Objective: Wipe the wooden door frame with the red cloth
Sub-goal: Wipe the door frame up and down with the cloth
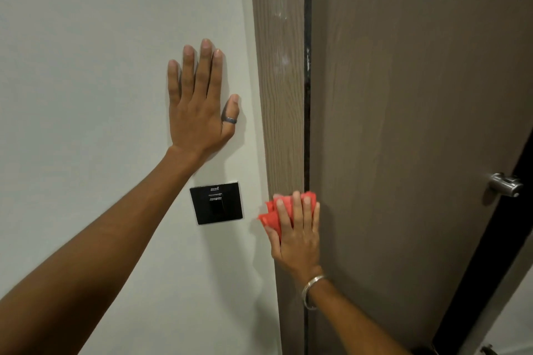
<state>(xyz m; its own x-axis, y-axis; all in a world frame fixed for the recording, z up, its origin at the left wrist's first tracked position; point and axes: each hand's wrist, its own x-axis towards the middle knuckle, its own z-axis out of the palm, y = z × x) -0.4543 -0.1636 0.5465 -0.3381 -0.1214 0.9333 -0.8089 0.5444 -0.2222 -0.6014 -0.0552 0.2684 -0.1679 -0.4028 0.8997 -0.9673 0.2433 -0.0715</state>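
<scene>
The wooden door frame (281,95) runs top to bottom as a light brown grained strip between the white wall and the door. My right hand (298,235) presses the red cloth (272,215) flat against the frame's lower part, fingers spread over it; the cloth sticks out to the left and above the fingertips. My left hand (199,101) lies flat and open on the white wall, left of the frame, fingers pointing up, a ring on the thumb.
A black wall switch (216,202) sits on the white wall (86,66) just left of the cloth. Right of the frame is the brown door (403,124) with a metal handle (504,184). A dark gap (307,81) separates frame and door.
</scene>
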